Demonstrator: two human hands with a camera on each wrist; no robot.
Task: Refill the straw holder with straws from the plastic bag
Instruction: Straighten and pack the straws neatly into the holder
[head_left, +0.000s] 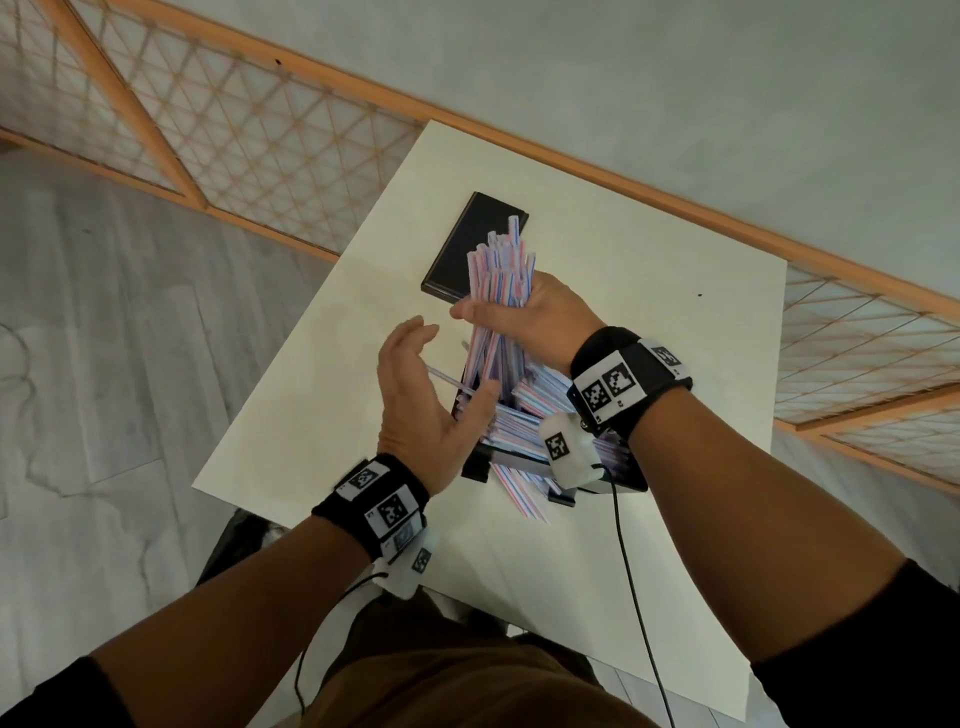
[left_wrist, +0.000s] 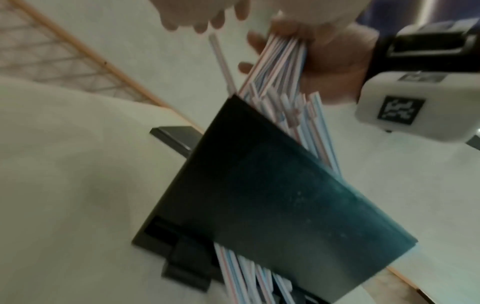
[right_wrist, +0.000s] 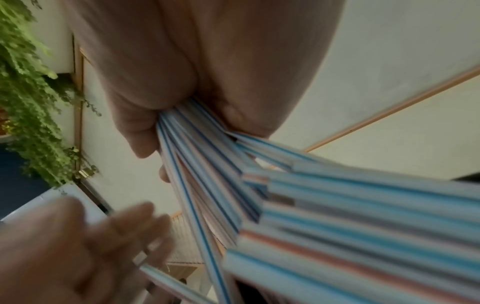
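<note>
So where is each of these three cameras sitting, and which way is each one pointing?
Head: worn on the head, looking down at the white table; shows both forearms, left hand and right hand.
Left wrist: on the left wrist, facing the black straw holder; shows left fingertips and the right hand.
Right wrist: on the right wrist, looking along the palm; shows the right hand and the blurred left hand.
Shared: all show the bundle of straws that the right hand grips.

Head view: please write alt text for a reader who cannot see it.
The right hand grips a bundle of striped straws standing in a black straw holder on a white table. The open left hand is beside the bundle, near one stray straw. A flat black lid lies behind.
</note>
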